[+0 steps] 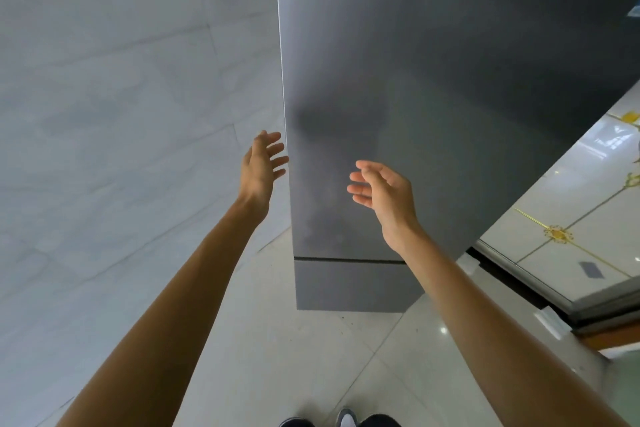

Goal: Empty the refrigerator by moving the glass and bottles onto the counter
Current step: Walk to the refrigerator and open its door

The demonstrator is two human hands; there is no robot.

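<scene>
Over on the far left of the refrigerator stands a pale grey wall with faint tile seams, running right up to the refrigerator's left edge. Both bare arms reach forward from the bottom of the view. The left hand is up at that left edge of the refrigerator door, fingers spread wide and loose, fingertips just reaching the door's bright edge line; whether they actually touch it, I cannot tell. It holds nothing.

Now the refrigerator itself: a tall dark grey slab, door closed, filling the middle and upper right. A thin horizontal seam crosses it low down, splitting the large upper door from a shorter lower panel. A soft shadow sits on the door just above the hands. The glass and bottles are not visible at all; with the door closed, nothing of the inside shows.

The right hand hovers in front of the refrigerator door, right of the left hand and a little lower, palm turned inward, fingers half curled and open, empty, apart from the door surface.

Below the refrigerator, glossy pale floor tiles spread out, with the toes of two shoes at the bottom edge. To the right of the refrigerator lies a shiny white surface with gold line decoration and a small gold ornament, edged by a dark frame.
</scene>
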